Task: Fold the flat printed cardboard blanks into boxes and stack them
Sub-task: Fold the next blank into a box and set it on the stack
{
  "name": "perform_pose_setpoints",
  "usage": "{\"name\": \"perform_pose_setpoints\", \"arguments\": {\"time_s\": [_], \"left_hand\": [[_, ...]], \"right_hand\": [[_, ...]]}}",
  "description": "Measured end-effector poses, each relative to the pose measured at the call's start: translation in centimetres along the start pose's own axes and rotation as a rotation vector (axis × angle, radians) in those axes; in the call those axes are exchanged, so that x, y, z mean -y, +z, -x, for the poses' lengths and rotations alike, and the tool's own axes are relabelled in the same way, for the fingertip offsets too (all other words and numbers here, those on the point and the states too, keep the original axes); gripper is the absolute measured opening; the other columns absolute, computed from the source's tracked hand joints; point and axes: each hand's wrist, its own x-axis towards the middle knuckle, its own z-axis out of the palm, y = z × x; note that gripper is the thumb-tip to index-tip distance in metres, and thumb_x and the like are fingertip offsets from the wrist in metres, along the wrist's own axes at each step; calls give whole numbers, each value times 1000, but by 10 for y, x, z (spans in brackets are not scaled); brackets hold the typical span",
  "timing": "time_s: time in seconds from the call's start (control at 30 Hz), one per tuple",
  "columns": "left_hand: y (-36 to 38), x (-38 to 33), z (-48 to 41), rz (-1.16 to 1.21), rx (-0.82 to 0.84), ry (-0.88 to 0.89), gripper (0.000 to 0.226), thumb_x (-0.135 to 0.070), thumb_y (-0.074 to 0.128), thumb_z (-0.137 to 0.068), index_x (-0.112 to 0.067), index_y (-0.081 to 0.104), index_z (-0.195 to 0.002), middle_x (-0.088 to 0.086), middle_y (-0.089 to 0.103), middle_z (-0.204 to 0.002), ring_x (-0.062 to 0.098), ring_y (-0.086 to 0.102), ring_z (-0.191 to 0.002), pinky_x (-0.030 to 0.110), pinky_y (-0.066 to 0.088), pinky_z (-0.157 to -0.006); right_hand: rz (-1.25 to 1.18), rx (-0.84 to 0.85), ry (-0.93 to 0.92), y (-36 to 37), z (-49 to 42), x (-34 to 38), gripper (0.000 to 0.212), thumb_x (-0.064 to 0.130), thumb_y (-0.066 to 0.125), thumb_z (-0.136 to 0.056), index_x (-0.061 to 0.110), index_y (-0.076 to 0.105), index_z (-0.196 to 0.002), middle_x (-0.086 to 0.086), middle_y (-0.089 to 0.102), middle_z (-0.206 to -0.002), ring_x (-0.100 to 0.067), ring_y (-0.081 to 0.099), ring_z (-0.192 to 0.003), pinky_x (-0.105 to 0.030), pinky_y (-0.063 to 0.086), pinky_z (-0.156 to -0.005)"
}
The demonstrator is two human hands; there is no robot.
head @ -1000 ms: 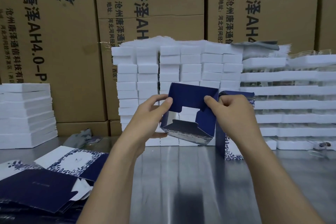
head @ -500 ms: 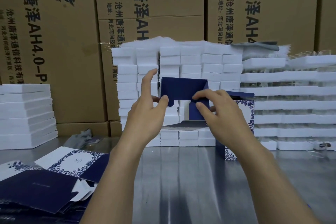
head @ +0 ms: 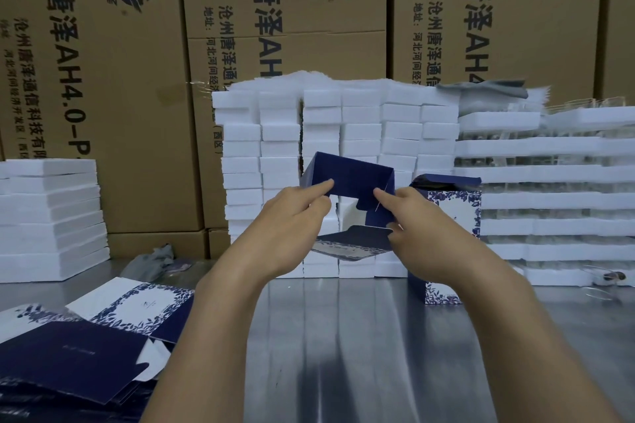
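Steel bench in a stockroom, brown cartons along the back wall. Half-folded box, navy w/ a blue-and-white printed panel underneath, is held up in the air above the bench, centre frame, open end toward the camera. L hand grip is pinched on the box's upper left edge: forefinger on top, thumb below. R hand grip is clamped on the right side wall, forefinger at the top corner, thumb lower by a flap. Just behind R hand a finished box stands upright on the bench, top flap raised. Flat blanks lie fanned at near left. White foam slabs stacked at back & far left; grey rag by the cartons.
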Motion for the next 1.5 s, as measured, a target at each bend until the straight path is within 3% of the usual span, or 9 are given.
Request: {"name": "perform_pose_setpoints", "arguments": {"time_s": [0.13,0.27,0.4,0.6,0.73,0.83,1.0,1.27,1.5], "left_hand": [[-4,-1,3,4,74,-71,57,-20,37,-104,-43,49,-155,-26,52,-144,-11,60,-109,17,53,-95],[-12,1,6,-69,148,-72,82,4,43,-92,-47,45,-156,-29,38,-157,3,57,-124,13,52,-69],[-14,1,8,-145,176,-22,94,4,55,-88,-56,34,-158,-41,10,-166,13,61,-112,45,62,-90],[-11,-1,5,-10,31,74,77,-66,76,-84,-58,43,-152,-28,27,-168,-3,29,-152,26,34,-115],[-3,-10,2,146,-179,161,34,-48,66,-100,-45,70,-133,-25,62,-142,3,58,-131,41,55,-106],[4,-12,-1,250,-320,151,24,-30,72,-101,-36,78,-123,-17,71,-125,4,65,-119,37,62,-95],[13,-12,-4,171,-545,134,39,-27,80,-94,-29,74,-132,-14,70,-133,-3,59,-121,-6,39,-85],[26,-20,-2,162,-705,224,43,-19,80,-93,-24,73,-134,-15,67,-128,-8,59,-105,-7,35,-84],[33,-24,-1,-19,-778,369,36,-10,78,-89,-24,67,-120,-2,63,-131,-2,54,-110,-1,36,-88]], "right_hand": [[29,56,23,-4,3,-2,54,-6,40,-99,5,42,-152,-4,42,-133,-32,58,-110,-46,53,-96],[12,173,4,-14,10,-5,92,-7,48,-93,28,11,-170,18,8,-171,-20,32,-153,-29,45,-104],[-96,91,-37,-13,10,-5,106,35,83,-90,33,13,-169,23,10,-169,-10,37,-148,-22,45,-94],[-267,-199,-94,-13,8,-1,76,55,79,-86,36,51,-154,17,47,-144,4,59,-108,-6,45,-76],[-404,-387,-150,-8,7,6,40,54,73,-91,43,69,-130,20,54,-133,6,62,-103,-10,44,-82],[-486,-528,-193,-5,7,15,27,43,73,-96,56,65,-118,24,54,-123,2,63,-97,-8,45,-80],[-724,-659,-75,7,6,31,93,39,85,-86,63,23,-150,15,54,-127,-8,69,-90,-27,54,-80],[-1239,101,360,16,5,41,69,79,65,-84,14,79,-101,-2,80,-87,-18,81,-83,-35,62,-67],[-1310,-115,216,18,2,37,34,42,69,-99,17,72,-77,1,57,-62,-14,60,-57,-24,42,-52]]}}
